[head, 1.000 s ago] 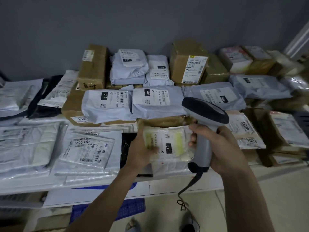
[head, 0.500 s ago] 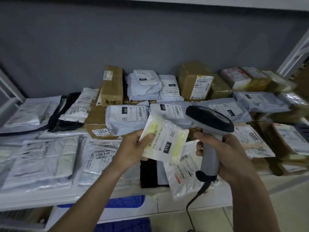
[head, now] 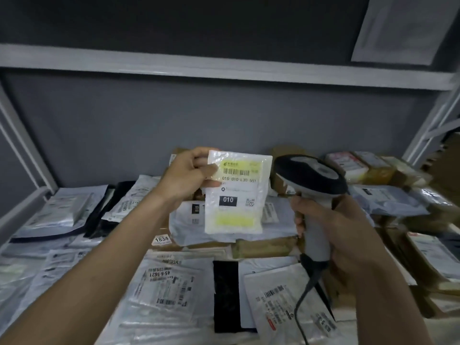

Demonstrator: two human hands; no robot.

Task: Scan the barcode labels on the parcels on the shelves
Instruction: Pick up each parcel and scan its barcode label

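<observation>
My left hand (head: 189, 175) pinches the top left corner of a small clear packet (head: 236, 195) with a yellow-striped label, a barcode near its top and a black "010" square. The packet hangs upright above the shelf, its label facing me. My right hand (head: 341, 235) grips the handle of a grey barcode scanner (head: 311, 180), whose dark head sits just right of the packet. The scanner's cable (head: 302, 302) drops down toward the bottom edge. Many more labelled parcels lie on the shelf (head: 27, 202) below.
Grey poly mailers (head: 164, 285) cover the front and left of the shelf; brown cardboard boxes (head: 263, 247) and taped parcels (head: 353, 165) stack behind and to the right. An upper shelf board (head: 224, 68) runs overhead. Metal uprights (head: 22, 140) frame both sides.
My left hand lifted the small packet off the pile and turned it upright at the height of the scanner head. The view tilted upward, bringing the upper shelf into sight.
</observation>
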